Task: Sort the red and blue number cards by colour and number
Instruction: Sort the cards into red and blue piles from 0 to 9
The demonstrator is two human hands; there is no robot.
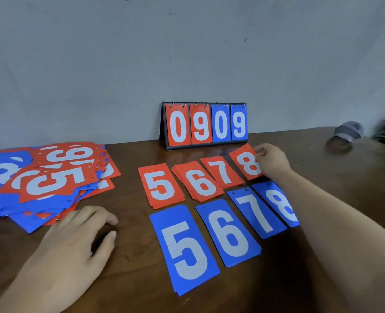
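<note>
Wall (187,53) at 12 o'clock: flat blue-grey with a few dark specks. Table (130,279): dark brown wood, glossy. Scoreboard (204,125) at 12: black frame, silver rings, two red flaps then two blue, white digits 0 9 0 9. Far row is all red with white numerals: red 5 (161,185), red 6 (198,181), red 7 (223,171), red 8 (247,164). Near row toward 5 o'clock is all blue with white numerals: blue 5 (184,249), blue 6 (228,232), blue 7 (257,208), blue 8 (279,206). Heap (40,177) at 9 o'clock: red and blue mixed, white digits. Blurred item (348,131) at 2 o'clock: grey-lilac.
</note>
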